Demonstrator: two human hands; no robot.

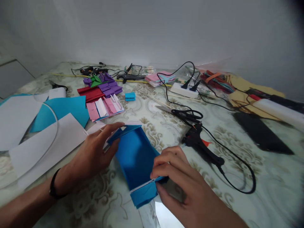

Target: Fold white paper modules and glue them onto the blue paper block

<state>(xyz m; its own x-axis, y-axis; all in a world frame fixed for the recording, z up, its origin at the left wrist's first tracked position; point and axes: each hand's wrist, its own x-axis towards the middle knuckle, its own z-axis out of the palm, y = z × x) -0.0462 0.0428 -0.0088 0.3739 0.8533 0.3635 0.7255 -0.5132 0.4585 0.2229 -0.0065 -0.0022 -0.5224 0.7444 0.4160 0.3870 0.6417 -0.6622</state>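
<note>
A blue folded-paper box with an open top lies between my hands, low in the middle of the view. My left hand pinches its far left corner, fingers above the edge and thumb toward the inside. At the near right corner, my right hand grips the wall between thumb and fingers. A folded blue flap sticks out at the box's near end. Just beyond the box lie folded pink and white paper pieces and a small blue folded piece.
Right of the box lie a black glue gun with its looping cord, black-handled scissors and a black flat object. Behind them is a white power strip. White sheets and blue paper spread on the left.
</note>
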